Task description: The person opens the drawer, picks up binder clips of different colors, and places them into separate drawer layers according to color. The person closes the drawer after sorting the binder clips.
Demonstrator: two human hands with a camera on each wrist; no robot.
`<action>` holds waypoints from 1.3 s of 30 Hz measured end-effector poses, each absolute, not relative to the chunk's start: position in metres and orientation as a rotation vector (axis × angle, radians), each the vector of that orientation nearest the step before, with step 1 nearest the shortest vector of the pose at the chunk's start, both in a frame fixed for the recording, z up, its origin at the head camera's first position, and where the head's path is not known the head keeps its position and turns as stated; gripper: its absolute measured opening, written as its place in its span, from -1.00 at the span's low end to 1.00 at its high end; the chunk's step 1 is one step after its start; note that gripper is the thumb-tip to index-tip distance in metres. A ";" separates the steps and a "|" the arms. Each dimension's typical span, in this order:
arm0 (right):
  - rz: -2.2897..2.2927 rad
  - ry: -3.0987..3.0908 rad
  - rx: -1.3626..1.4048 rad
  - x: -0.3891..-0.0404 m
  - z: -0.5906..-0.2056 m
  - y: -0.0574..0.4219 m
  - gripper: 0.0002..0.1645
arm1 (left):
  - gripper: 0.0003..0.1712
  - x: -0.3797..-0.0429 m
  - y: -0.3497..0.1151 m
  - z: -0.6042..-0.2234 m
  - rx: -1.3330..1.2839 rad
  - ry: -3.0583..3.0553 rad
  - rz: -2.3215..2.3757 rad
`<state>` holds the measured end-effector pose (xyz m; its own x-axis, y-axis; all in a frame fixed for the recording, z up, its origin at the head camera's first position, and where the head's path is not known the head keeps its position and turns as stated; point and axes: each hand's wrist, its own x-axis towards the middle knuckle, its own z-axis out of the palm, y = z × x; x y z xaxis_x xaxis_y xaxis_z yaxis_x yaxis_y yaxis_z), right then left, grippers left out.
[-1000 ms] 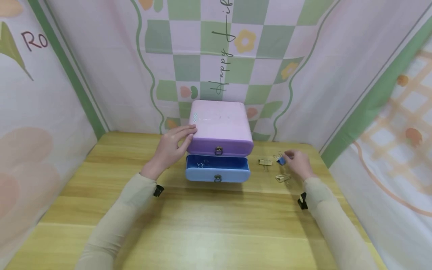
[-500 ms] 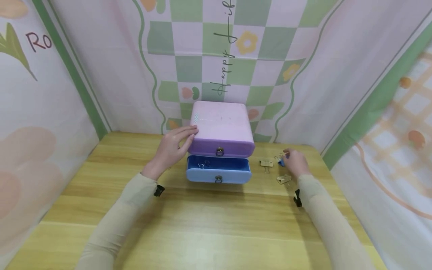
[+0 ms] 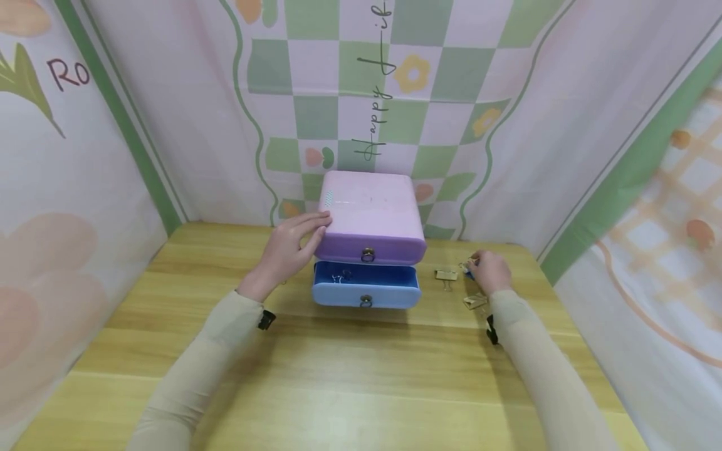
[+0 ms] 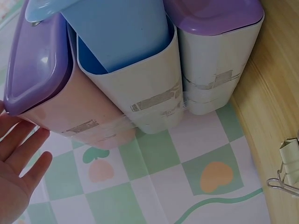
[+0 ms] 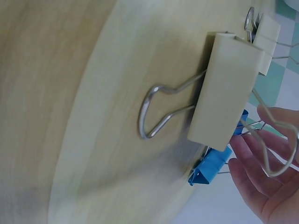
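Observation:
Fingers extended, my left hand (image 3: 290, 247) rests against the left side of a small drawer chest (image 3: 372, 203) with a pink top. Its blue drawer (image 3: 366, 294) is pulled out and holds a few small silver-looking clips (image 3: 340, 275). On the right, my right hand (image 3: 492, 272) is at a blue binder clip (image 5: 212, 165). Thumb and fingertips stand apart around the clip's far end in the right wrist view, partly hidden by a cream binder clip (image 5: 226, 91) nearer the camera. Another cream binder clip (image 3: 445, 275) lies between the chest and that hand.
The chest stands at the back of a wooden table (image 3: 338, 376), close to a patterned cloth (image 3: 316, 116). Purple drawers (image 4: 215, 14) sit pushed in above and below the blue one. Cloth also hangs along both sides.
My right hand has moved slightly left, in around the blue binder clip, and covers more of it. The left hand keeps its place on the chest, and the blue drawer stays pulled out.

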<state>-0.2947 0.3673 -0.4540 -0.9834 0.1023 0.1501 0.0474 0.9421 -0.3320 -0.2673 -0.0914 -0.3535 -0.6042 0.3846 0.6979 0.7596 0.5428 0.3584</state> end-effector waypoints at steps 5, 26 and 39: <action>0.470 -2.913 -0.119 -0.295 -0.454 0.365 -0.66 | -0.70 -0.267 -0.091 -0.353 -0.919 -2.236 -0.887; 0.546 -2.821 -0.200 -0.298 -0.460 0.362 -0.74 | -0.68 -0.269 -0.092 -0.355 -0.913 -2.242 -0.898; 0.544 -2.721 -0.211 -0.282 -0.447 0.365 -0.77 | -0.68 -0.268 -0.093 -0.355 -0.905 -2.251 -0.923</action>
<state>-0.2824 0.3649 -0.4467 -0.9251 0.2122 0.3148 0.0750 0.9149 -0.3966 -0.2684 -0.0926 -0.3548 -0.6290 0.3762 0.6803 0.7455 0.5399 0.3908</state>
